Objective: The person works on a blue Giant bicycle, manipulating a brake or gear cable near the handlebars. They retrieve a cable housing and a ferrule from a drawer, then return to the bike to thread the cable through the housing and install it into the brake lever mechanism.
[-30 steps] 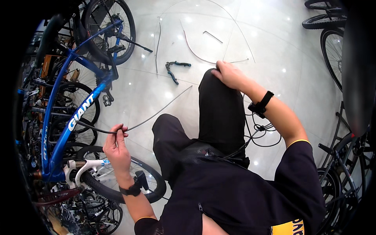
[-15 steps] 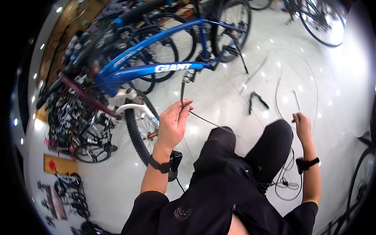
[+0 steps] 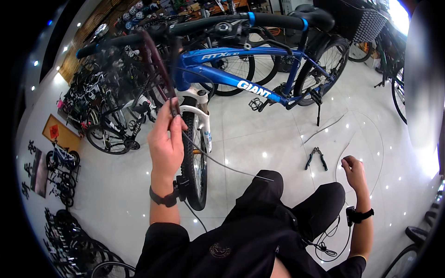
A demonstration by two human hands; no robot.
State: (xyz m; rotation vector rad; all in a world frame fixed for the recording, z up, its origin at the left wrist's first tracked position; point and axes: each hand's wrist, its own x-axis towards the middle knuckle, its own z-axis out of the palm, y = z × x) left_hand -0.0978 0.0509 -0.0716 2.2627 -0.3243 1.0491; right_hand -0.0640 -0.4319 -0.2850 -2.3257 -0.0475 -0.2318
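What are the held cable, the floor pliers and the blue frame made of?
Cable: probably plastic-sheathed, smooth grey, bending evenly. Pliers: likely metal head, greyish; grips dark, teal-tinged, perhaps plastic or rubber. Blue frame: probably metal, glossy paint showing highlights.

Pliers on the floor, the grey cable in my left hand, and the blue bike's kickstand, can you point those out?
Pliers (image 3: 316, 151): head view, on the head by the pivot.
Grey cable (image 3: 225, 166): head view, midway along its free stretch.
Kickstand (image 3: 318, 114): head view, on its leg.

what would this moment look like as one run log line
left hand: pinching grey cable | right hand: curled, contents unclear | plier-like tool: on floor, handles spread | blue bicycle: upright
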